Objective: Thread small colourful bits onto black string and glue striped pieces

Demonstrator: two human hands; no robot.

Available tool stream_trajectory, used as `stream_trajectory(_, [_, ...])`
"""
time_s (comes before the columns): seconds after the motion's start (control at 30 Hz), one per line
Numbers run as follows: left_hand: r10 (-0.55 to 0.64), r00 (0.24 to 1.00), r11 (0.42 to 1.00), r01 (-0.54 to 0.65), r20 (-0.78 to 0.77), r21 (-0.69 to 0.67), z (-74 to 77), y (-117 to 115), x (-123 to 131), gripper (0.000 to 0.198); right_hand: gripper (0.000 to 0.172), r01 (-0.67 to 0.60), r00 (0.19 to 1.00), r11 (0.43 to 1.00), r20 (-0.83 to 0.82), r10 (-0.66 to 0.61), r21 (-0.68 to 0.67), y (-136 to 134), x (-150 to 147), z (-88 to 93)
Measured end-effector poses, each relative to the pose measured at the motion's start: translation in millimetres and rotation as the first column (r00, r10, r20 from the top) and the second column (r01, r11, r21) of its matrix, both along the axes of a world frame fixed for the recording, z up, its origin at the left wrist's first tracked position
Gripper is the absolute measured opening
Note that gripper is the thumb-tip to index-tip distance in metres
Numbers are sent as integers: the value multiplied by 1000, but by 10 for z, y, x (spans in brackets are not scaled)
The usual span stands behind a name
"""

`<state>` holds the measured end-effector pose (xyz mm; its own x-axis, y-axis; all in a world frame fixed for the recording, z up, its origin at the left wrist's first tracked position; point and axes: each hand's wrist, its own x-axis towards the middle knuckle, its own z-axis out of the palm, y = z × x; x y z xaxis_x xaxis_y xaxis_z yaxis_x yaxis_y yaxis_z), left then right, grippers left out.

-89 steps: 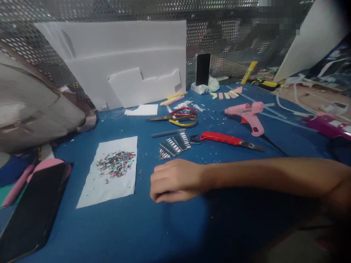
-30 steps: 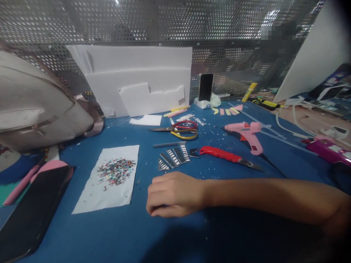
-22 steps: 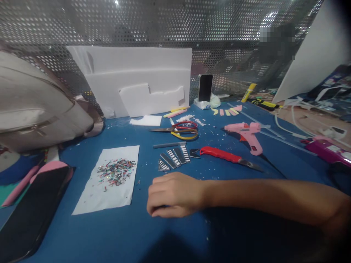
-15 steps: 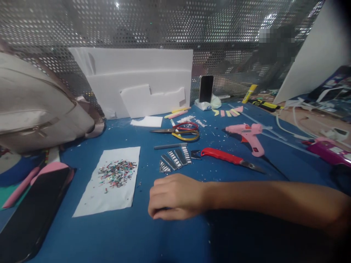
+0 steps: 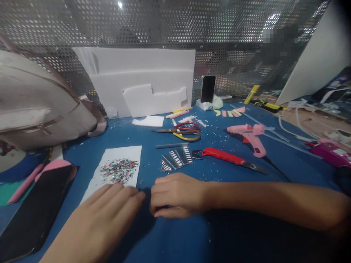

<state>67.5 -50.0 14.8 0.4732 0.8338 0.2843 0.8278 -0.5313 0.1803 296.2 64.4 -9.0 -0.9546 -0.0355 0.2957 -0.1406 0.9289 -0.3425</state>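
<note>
At eight o'clock, spill risk

Our left hand (image 5: pixel 108 217), grip hidden, overlaps the paper (image 5: pixel 119 151); a nudge could scatter its coloured fragments (image 5: pixel 120 170). At six, our right hand (image 5: pixel 177 197) curls near striped strips (image 5: pixel 177 159); we cannot tell its contents.

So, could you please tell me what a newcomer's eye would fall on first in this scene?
Probably the heap of small multicoloured bits on the white paper, whose near part the left hand hides. Next might come the red-handled blade, beyond the forearm of the right hand, and the pink glue gun farther back, both bright against the blue tabletop.
</note>
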Motion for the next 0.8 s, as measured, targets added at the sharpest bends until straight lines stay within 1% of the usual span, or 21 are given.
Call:
stream_trajectory(0.07, [27,1000,994,-26,2,-109,28,163,36,19,17,8,1000,1000,9,-8,18,-4,2,9])
stream_trajectory(0.1, [78,997,986,-78,-4,-146,37,232,49,19,18,10,1000,1000,12,-10,26,-5,2,14])
stream_trajectory(0.2, [112,993,979,-117,-37,-166,24,365,59,21,17,8,1000,999,14,-9,43,-5,3,25])
stream_trajectory(0.3, [98,995,977,-103,-33,-189,-29,415,37,24,17,3,1000,999,9,-3,46,-4,5,31])
stream_trajectory(0.4, [91,995,973,-96,-34,-208,-57,436,25,27,16,-7,1000,999,6,7,38,-3,8,36])
stream_trajectory(0.57, [82,996,974,-88,-38,-211,-20,426,61,28,16,-18,1000,1000,-10,18,24,-4,10,46])
stream_trajectory(0.67, [85,996,973,-82,7,-217,-16,374,90,21,16,-23,999,1000,-28,23,10,-7,10,53])
stream_trajectory(0.73, [89,994,975,-76,55,-210,-31,321,114,14,17,-19,999,1000,-29,19,4,-11,10,58])
stream_trajectory(0.8, [89,991,978,-68,97,-198,-51,268,141,11,18,-11,1000,1000,-19,11,1,-16,11,59])
